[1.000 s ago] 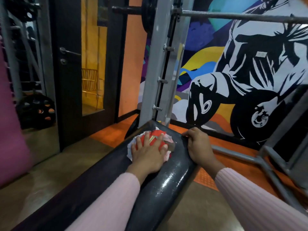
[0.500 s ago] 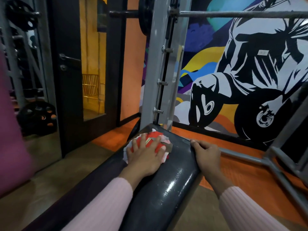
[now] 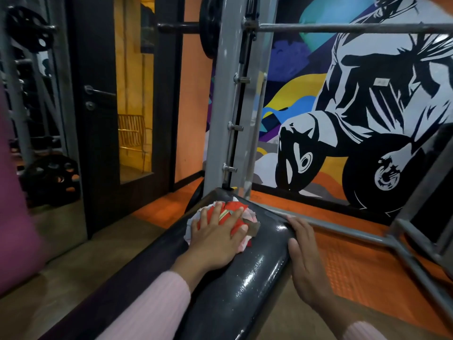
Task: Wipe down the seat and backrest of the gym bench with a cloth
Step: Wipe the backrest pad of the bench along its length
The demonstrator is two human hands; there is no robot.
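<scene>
In the head view, a long glossy black padded gym bench [image 3: 235, 285] runs from the lower left toward a grey steel rack upright [image 3: 221, 106] at the far end. Near that far end lies a bunched red, white and pink patchwork cloth [image 3: 229, 217], resting on the top of the pad. The left hand [image 3: 215, 238] lies flat on the cloth, palm down and fingers spread, pressing it against the bench rather than closing around it; its pale pink ribbed sleeve [image 3: 152, 307] stretches along the pad. The right hand [image 3: 304, 256] rests on the bench's right edge, just beside the cloth, fingers loosely curled over the rim and thumb on the top surface, holding nothing else. A grey barbell bar [image 3: 343, 28] with a black weight plate [image 3: 208, 25] crosses the rack overhead. Behind stands a colourful painted wall mural [image 3: 355, 106], above an orange textured floor mat [image 3: 355, 261].
</scene>
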